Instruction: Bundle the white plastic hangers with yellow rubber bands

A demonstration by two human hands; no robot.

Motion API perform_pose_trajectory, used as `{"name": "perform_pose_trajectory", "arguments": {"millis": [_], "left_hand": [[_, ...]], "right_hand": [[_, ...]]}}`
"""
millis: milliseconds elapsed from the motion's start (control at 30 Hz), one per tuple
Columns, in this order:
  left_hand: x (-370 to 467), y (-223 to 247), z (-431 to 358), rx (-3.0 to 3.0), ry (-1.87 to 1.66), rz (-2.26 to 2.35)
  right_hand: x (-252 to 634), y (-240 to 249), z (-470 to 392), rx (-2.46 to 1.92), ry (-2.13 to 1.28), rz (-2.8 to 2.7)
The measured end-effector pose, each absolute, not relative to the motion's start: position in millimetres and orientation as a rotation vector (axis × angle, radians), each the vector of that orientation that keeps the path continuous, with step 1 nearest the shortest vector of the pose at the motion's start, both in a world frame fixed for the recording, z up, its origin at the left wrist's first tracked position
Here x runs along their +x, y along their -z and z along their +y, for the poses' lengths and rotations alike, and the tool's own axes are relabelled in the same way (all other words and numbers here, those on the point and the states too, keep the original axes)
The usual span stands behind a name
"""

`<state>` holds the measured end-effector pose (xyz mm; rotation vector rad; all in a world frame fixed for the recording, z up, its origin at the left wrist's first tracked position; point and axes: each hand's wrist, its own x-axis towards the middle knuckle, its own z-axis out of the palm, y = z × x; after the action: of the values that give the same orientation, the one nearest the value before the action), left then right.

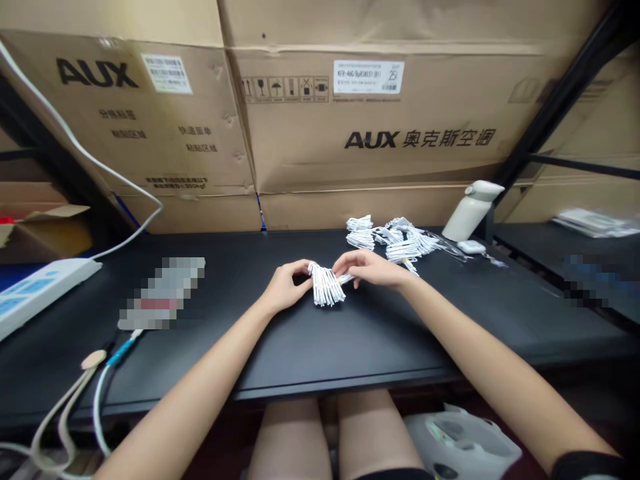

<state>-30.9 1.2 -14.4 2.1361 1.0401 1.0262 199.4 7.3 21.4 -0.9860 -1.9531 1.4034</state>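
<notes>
A fanned bundle of thin white strips [328, 288], possibly folded cords, stands on the black table between my hands. My left hand [290, 287] is closed on its left edge, thumb in front and fingers behind. From the other side, my right hand [371, 268] has its fingers bent at the bundle's right edge, where a short white end [346, 279] sticks out toward the thumb. Its fingertips are partly hidden, but they appear closed on the bundle. Just behind my right hand lie several similar white bundles [403, 249], some with a yellowish band around the middle.
A white bottle [473, 210] and a small white case [471, 247] stand at the back right of the black table [280, 353]. To the left are a blurred-out phone-like device [165, 293] with a cable [120, 352], and a power strip [47, 287]. Large cardboard boxes [300, 160] wall the back.
</notes>
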Motion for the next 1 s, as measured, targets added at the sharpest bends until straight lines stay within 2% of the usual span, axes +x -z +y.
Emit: {"name": "perform_pose_trajectory", "arguments": {"millis": [133, 233, 567, 1000], "left_hand": [[-31.8, 14.5, 2.6, 2.106, -1.005, 1.0], [-31.7, 12.3, 2.0, 2.028, -0.99, 0.978], [-35.4, 1.7, -0.4, 1.638, -0.97, 1.011], [-36.3, 3.3, 3.3, 1.665, -0.991, 1.096]], "right_hand": [[207.2, -24.6, 8.4, -0.879, -1.652, -1.862], [210.6, -23.4, 10.5, -0.878, -1.718, -1.741], [199.1, -5.1, 17.6, -0.901, -1.56, -1.46], [183.2, 14.5, 21.5, -0.9, -1.469, -1.554]]}}
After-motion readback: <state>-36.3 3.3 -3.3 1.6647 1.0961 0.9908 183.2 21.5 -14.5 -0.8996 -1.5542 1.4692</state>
